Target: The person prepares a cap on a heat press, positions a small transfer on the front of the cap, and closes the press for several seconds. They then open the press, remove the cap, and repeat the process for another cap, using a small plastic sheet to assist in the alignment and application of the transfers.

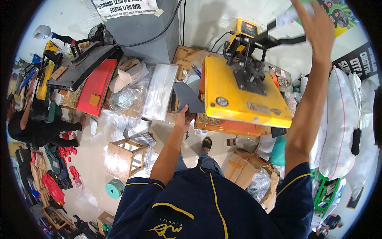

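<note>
In front of me stands a yellow heat press (238, 95) with a black lever arm. My right hand (319, 28) reaches up at the far right, closed round the white-wrapped handle (289, 16) of that lever, slightly smeared by motion. At the press's left edge, my left hand (184, 119) grips a dark grey cap (187, 95) from below. Part of the cap runs in against the press, so its right end is hidden. A lit display box (247, 27) tops the press.
Left of the press lie clear plastic sheets (158, 91) and a beige cap (128, 75). Another press with a red base (95, 89) stands farther left, near a person in dark clothes (39, 123). A wooden stool (124, 158), a cardboard box (242, 165) and white sacks (336, 127) are around me.
</note>
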A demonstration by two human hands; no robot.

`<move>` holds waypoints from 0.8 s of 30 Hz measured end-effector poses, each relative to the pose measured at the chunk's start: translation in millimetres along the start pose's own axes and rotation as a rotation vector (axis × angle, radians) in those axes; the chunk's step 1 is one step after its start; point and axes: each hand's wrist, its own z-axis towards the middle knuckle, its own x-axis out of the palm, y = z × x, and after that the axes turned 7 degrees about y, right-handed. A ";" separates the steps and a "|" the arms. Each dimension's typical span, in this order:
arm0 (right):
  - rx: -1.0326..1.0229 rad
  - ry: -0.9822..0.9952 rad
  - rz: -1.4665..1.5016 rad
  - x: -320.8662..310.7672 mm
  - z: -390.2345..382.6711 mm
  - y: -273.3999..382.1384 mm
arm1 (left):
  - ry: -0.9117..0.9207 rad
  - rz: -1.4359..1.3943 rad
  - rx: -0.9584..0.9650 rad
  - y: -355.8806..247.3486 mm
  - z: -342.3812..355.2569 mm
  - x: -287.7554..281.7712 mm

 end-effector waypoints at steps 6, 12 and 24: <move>-0.021 0.040 0.082 -34.6 -200.8 58.6 | -0.044 0.020 -0.010 -3.7 2.1 -8.7; 0.166 0.765 0.143 -23.9 -297.8 84.3 | -0.049 0.006 -0.006 -14.5 -2.0 -1.7; 0.147 1.387 0.191 -11.4 -273.2 82.0 | 0.029 0.644 -0.127 -110.6 -83.9 -8.3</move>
